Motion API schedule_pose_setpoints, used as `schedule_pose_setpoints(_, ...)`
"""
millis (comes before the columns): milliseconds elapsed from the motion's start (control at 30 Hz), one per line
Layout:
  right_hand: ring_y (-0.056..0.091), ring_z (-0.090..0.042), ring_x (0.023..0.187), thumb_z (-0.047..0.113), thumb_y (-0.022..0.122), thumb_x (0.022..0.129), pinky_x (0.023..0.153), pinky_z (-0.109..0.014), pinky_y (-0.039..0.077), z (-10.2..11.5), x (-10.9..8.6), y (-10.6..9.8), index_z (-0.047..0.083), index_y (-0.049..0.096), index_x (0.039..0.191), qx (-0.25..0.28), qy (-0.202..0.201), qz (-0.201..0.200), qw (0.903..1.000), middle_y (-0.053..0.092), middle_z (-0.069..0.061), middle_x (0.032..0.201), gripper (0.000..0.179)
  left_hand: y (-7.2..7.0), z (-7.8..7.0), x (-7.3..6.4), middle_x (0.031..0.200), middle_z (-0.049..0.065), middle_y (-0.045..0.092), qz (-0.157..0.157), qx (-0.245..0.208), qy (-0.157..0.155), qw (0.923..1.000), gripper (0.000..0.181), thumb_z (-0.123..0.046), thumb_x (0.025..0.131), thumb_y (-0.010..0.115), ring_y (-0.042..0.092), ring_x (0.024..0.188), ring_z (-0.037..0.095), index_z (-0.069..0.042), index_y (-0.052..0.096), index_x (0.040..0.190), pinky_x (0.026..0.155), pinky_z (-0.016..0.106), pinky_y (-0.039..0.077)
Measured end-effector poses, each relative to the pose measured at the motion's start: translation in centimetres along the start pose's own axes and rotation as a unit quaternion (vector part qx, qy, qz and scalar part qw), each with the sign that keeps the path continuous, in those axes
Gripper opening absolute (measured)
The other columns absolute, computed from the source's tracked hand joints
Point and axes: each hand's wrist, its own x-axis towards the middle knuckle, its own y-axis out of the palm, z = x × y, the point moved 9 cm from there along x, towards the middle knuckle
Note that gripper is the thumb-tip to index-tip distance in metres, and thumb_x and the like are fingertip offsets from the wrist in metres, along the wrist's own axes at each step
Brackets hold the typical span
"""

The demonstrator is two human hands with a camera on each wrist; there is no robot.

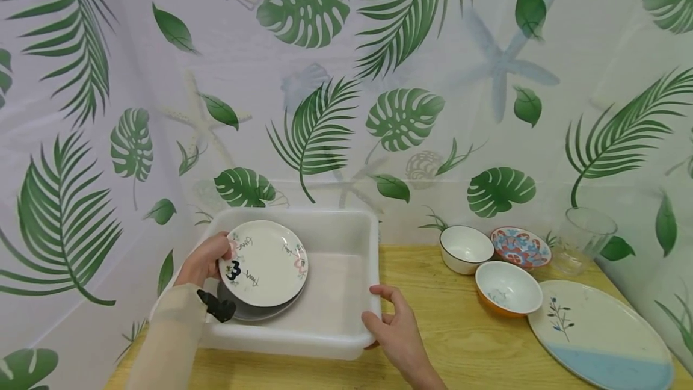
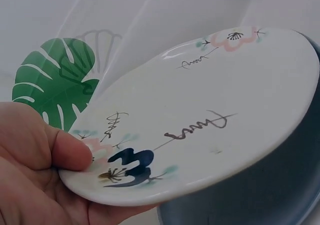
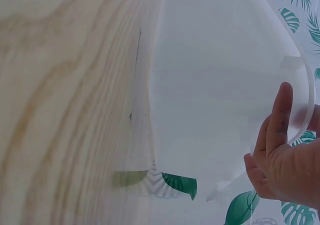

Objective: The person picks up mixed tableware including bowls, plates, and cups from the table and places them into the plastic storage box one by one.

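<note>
"Cream sleeve [image 1: 168, 336] was nearest to the camera, and from it came the left hand [image 1: 204, 259], with thumb above and fingers under a white floral plate [image 1: 265, 263]."

"Was something written on this plate?"

"Thin dark cursive strokes, but I could not read them as words. Near them were pink and dark-blue flowers. The plate was round, glossy and tilted, over the left part of a white plastic basin [image 1: 292, 342]."

"And inside the basin?"

"One grey dish [image 1: 246, 313], partly hidden below the plate. The right hand [image 1: 397, 324] pinched the basin's right rim."

"What stood to the right?"

"On the wooden table [image 1: 449, 324] were a dark-rimmed bowl [image 1: 467, 248], a red-and-blue patterned bowl [image 1: 521, 248], an orange-sided bowl [image 1: 509, 287], a clear glass [image 1: 587, 233] and an oval platter [image 1: 601, 330]."
</note>
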Motion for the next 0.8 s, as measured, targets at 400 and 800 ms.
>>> schedule_pose_setpoints(400,0.069,-0.023,0.079,0.004,0.064,0.089,0.052,-0.034,0.056,-0.08,0.14,-0.04,0.001,0.046,0.134,0.002,0.002,-0.002,1.0,0.037,-0.021,0.145,0.048,0.01,-0.03,0.36,0.096,0.018,0.051,0.006,0.017,0.006,0.9998,0.056,0.007,0.083,0.031,0.062,0.074,0.028,0.001,0.03,0.138,0.063,0.046,0.057)
schedule_pose_setpoints(800,0.069,-0.029,0.082,0.004,0.064,0.088,0.053,-0.034,0.056,-0.1,0.22,-0.14,0.001,0.048,0.13,-0.001,0.004,-0.004,1.0,0.039,-0.02,0.144,0.046,-0.19,0.69,0.42,0.094,0.019,0.054,-0.009,0.06,0.01,0.9981,0.042,0.006,0.081,0.03,0.063,0.075,0.029,0.003,0.034,0.123,0.061,0.044,0.057)
